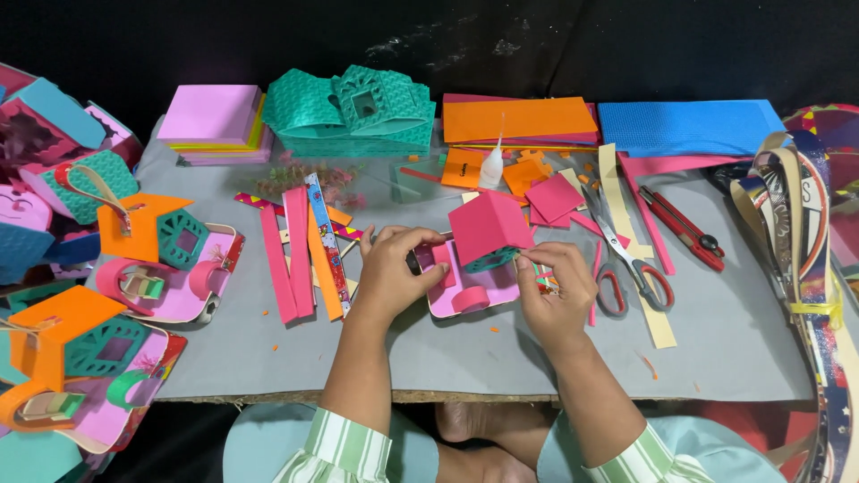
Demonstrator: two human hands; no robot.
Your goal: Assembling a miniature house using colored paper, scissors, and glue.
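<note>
A small foam craft house [488, 234] with a pink roof and teal walls sits on a pink base [474, 291] with a pink ring at its front. My left hand [394, 273] grips the left edge of that base, fingers curled over it. My right hand [555, 284] pinches a small multicoloured strip at the house's right side, touching the teal wall. Both hands rest over the grey work mat [429, 349].
Pink and orange foam strips [300, 250] and a ruler lie left of my hands. Red-handled scissors [626, 264] and a red cutter [684, 228] lie to the right. A glue bottle [490, 165] and stacked foam sheets [519, 118] are at the back. Finished houses [161, 246] crowd the left edge.
</note>
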